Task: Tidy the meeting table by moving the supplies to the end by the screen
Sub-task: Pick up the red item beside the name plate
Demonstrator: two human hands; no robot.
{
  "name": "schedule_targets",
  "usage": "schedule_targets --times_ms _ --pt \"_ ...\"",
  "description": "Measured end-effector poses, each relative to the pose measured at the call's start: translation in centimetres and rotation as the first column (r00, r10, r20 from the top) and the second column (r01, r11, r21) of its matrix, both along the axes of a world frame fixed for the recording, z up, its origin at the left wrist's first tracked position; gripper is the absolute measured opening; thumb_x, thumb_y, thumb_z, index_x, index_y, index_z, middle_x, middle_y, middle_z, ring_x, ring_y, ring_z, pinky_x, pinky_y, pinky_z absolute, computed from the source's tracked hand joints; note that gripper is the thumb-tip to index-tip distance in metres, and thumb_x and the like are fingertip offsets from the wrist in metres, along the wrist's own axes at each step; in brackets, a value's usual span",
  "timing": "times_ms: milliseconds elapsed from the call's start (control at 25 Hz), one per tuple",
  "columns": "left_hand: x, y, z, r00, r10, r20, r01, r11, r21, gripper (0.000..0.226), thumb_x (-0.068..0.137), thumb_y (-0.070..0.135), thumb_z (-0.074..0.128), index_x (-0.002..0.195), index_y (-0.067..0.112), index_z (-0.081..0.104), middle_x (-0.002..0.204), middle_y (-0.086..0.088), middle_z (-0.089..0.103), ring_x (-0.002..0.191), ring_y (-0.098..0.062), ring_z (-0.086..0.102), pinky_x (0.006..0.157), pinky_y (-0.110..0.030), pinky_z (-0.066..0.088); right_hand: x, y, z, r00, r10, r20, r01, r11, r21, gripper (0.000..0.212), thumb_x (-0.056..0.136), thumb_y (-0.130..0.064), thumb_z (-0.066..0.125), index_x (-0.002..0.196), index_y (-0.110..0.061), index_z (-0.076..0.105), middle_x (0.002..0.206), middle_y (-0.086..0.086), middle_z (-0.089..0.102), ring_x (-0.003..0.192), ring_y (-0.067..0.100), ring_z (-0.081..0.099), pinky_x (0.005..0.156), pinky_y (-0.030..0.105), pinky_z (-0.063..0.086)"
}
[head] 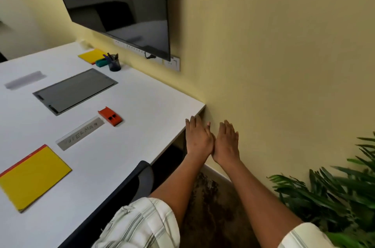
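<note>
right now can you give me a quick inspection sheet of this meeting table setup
surface: white table with a grey flush panel set into its middle
job's things: near the screen lie a yellow pad, a green item and a pen cup; farther from it, a second yellow pad, a clear ruler and an orange stapler
clutter: grey strip on the far side, too blurred to identify
grippers: left hand and right hand, both open and empty, held off the table's corner, touching each other
cables: one dark plug under the screen, at a socket strip
surroundings: yellow wall, chair back at the table edge, green plant at right
</note>
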State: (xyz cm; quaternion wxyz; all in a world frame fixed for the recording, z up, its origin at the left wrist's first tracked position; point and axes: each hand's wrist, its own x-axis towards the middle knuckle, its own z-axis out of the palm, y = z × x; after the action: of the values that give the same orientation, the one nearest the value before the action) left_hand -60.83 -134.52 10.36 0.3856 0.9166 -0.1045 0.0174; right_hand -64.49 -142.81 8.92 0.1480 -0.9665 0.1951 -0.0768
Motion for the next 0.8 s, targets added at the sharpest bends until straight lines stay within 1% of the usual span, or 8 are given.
schedule_targets --times_ms 80,120,200,240,400,440,600,800 --pt "2.0 0.4 -0.8 0.999 0.041 0.005 -0.041 0.999 0.005 0.057 0.101 0.035 0.023 0.147 0.002 0.020 0.155 -0.017 0.020 0.146 -0.033 0.007 0.121 -0.041 0.005 2.4 -0.5 -0.4 1.000 0.006 0.022 -0.006 1.000 0.008 0.062 0.098 -0.036 0.038 0.148 -0.006 0.017 0.158 0.012 0.013 0.146 0.026 0.007 0.120 0.045 0.007" --pt "3.0 0.5 -1.2 0.997 0.077 -0.029 -0.077 0.997 -0.011 0.057 0.101 0.035 0.022 0.148 0.003 0.015 0.157 -0.015 0.017 0.146 -0.032 0.004 0.121 -0.040 0.004 3.8 -0.7 -0.6 1.000 0.022 0.023 -0.022 1.000 0.017 0.059 0.099 -0.036 0.034 0.148 -0.006 0.019 0.158 0.012 0.014 0.146 0.027 0.008 0.120 0.045 0.007" --pt "5.1 0.5 -2.2 0.981 0.152 -0.118 -0.157 0.987 -0.033 0.060 0.101 0.037 0.022 0.150 0.006 0.005 0.159 -0.011 0.010 0.147 -0.029 -0.002 0.121 -0.038 0.002 7.0 -0.7 -1.0 0.997 0.074 0.024 -0.075 0.996 0.037 0.059 0.100 -0.037 0.033 0.148 -0.006 0.019 0.158 0.012 0.015 0.146 0.026 0.009 0.119 0.045 0.007" --pt "6.1 0.2 -2.7 0.976 0.176 -0.131 -0.181 0.983 -0.025 0.061 0.101 0.038 0.022 0.150 0.006 0.004 0.159 -0.010 0.008 0.147 -0.028 -0.003 0.121 -0.038 0.002 8.7 -0.8 -1.2 0.994 0.103 0.020 -0.104 0.994 0.042 0.059 0.100 -0.037 0.033 0.148 -0.006 0.019 0.158 0.012 0.015 0.146 0.026 0.009 0.119 0.045 0.008" --pt "10.3 -1.0 -3.5 0.966 0.231 -0.117 -0.230 0.973 0.022 0.058 0.101 0.034 0.025 0.147 0.001 0.017 0.158 -0.015 0.010 0.147 -0.031 0.000 0.121 -0.041 0.002 14.8 -1.7 -2.2 0.980 0.198 0.010 -0.199 0.977 0.082 0.057 0.101 -0.036 0.032 0.148 -0.006 0.020 0.158 0.010 0.015 0.147 0.024 0.007 0.119 0.044 0.009" --pt "11.5 -1.3 -3.6 0.955 0.272 -0.122 -0.270 0.962 0.031 0.056 0.101 0.034 0.025 0.148 0.003 0.016 0.158 -0.014 0.010 0.147 -0.030 0.000 0.121 -0.041 0.003 16.3 -2.2 -2.4 0.974 0.226 0.015 -0.227 0.970 0.082 0.057 0.101 -0.037 0.033 0.147 -0.006 0.021 0.158 0.010 0.016 0.147 0.025 0.008 0.119 0.044 0.010" --pt "15.8 -0.9 -4.1 0.869 0.471 -0.153 -0.466 0.882 0.072 0.057 0.102 0.035 0.023 0.150 0.008 0.008 0.159 -0.010 0.011 0.147 -0.027 -0.001 0.121 -0.038 0.004 21.8 -3.3 -2.6 0.947 0.318 -0.031 -0.312 0.942 0.123 0.059 0.100 -0.039 0.032 0.147 -0.005 0.022 0.157 0.011 0.018 0.146 0.026 0.013 0.118 0.046 0.013" --pt "18.3 1.1 -4.9 0.792 0.598 -0.123 -0.574 0.798 0.184 0.059 0.102 0.037 0.023 0.150 0.008 0.005 0.159 -0.010 0.009 0.147 -0.028 -0.003 0.121 -0.038 0.004 25.8 -1.3 -3.5 0.899 0.437 -0.038 -0.423 0.886 0.191 0.059 0.100 -0.040 0.031 0.148 -0.007 0.020 0.157 0.011 0.018 0.146 0.026 0.012 0.119 0.045 0.012"
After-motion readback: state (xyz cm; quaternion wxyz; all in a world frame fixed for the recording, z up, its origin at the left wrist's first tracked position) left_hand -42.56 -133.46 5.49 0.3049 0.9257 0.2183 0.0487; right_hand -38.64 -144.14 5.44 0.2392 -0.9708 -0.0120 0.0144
